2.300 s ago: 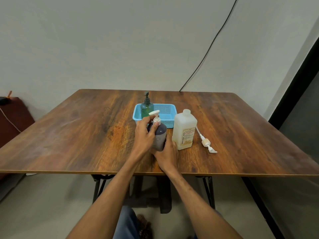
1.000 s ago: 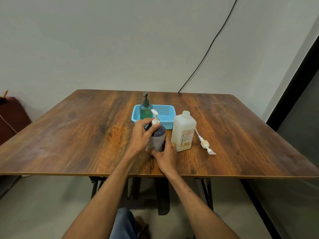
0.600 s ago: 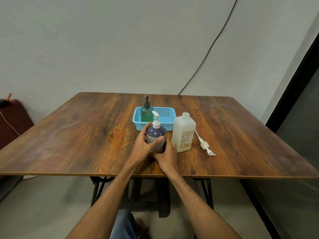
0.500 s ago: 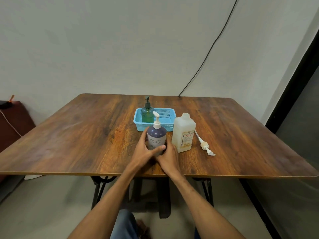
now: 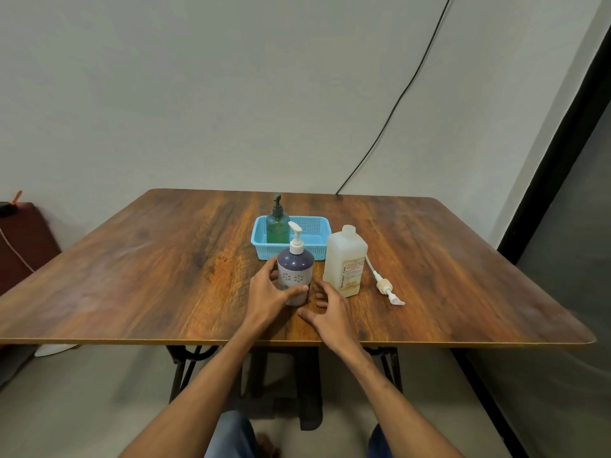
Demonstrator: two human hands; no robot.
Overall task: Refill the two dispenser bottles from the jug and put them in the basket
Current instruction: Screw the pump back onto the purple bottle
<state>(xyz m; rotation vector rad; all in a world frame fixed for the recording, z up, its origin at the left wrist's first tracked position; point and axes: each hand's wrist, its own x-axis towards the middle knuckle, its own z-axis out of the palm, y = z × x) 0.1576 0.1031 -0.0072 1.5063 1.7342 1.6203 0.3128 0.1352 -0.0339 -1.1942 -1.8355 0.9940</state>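
Purple dispenser bottle (image 5: 295, 272): stood upright before the blue basket (image 5: 318, 251), clasped by the left hand (image 5: 267, 297), fingers curled round it. Right hand (image 5: 330, 312): fingers spread, holding nothing. Green bottle (image 5: 277, 226): held inside the basket. Jug (image 5: 345, 262): by the basket's right front corner, label blurred.

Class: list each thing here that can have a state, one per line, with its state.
purple bottle: upright on table, pump fitted, gripped.
green bottle: upright in basket, pump fitted.
basket: holds the green bottle only.
jug: upright, no pump fitted.
loose pump: lying on table.
left hand: grips purple bottle.
right hand: open, holds nothing.
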